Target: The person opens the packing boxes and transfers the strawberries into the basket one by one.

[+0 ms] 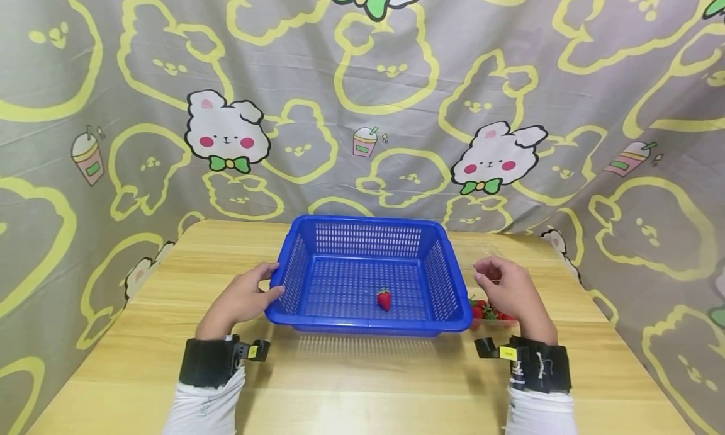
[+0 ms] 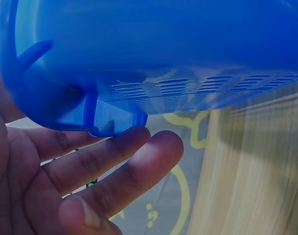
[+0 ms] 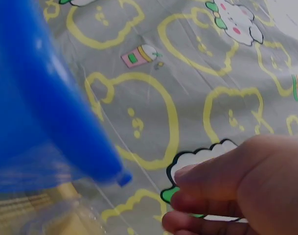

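Observation:
A blue perforated plastic basket [image 1: 368, 325] sits across the middle, with a single red strawberry [image 1: 384, 300] on its bottom. My left hand [image 1: 240, 296] grips the basket's left rim, thumb over the edge. In the left wrist view, the fingers [image 2: 97, 169] extend beneath the blue rim. Just right of the basket, my right hand [image 1: 514, 290] hovers over several strawberries [image 1: 488, 311] in a clear plastic box [image 1: 501, 323], partly hidden by the hand and basket. In the right wrist view, its fingers [image 3: 207, 178] hang loosely bent with nothing between them.
The light wood table [image 1: 362, 391] runs around the basket on all sides. Behind and beside it hangs a grey curtain [image 1: 306, 70] printed with yellow outlines and white rabbits. Clear plastic [image 3: 65, 218] shows beneath the basket's rim in the right wrist view.

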Action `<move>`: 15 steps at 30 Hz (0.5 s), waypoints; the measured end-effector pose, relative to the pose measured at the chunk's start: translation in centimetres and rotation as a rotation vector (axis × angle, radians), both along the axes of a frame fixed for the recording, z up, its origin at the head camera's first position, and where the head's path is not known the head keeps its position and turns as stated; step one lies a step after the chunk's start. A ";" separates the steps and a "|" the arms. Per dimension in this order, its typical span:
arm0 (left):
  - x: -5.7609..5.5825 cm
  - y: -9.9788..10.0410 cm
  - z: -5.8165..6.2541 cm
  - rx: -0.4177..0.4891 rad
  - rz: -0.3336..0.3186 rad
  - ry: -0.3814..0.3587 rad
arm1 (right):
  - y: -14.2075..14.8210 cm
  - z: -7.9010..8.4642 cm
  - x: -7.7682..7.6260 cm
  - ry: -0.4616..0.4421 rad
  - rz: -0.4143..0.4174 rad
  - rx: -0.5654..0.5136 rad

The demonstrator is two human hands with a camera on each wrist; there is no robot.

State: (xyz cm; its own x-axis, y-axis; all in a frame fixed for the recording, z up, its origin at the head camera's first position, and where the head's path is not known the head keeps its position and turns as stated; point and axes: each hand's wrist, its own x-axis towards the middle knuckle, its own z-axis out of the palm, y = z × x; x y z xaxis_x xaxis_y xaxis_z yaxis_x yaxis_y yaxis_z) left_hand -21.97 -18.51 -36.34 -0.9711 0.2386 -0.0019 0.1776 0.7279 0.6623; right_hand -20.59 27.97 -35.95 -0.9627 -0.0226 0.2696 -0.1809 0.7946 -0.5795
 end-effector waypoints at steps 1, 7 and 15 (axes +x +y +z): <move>0.0 0.0 0.0 -0.001 0.001 0.000 | 0.2 -0.1 -0.1 -0.017 0.007 0.004; -0.2 0.1 0.0 -0.005 0.002 0.007 | 1.1 -1.0 -0.4 -0.160 0.055 0.006; -0.1 0.0 0.0 -0.009 0.006 0.001 | 1.2 -2.4 -0.8 -0.302 0.076 0.008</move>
State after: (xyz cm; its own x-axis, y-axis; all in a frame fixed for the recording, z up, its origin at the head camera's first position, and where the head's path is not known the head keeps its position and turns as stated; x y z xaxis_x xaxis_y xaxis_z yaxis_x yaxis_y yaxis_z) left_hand -22.07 -18.56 -36.38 -0.9725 0.2330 -0.0033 0.1738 0.7347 0.6557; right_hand -21.42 29.22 -38.32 -0.9947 -0.0989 -0.0293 -0.0606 0.7900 -0.6102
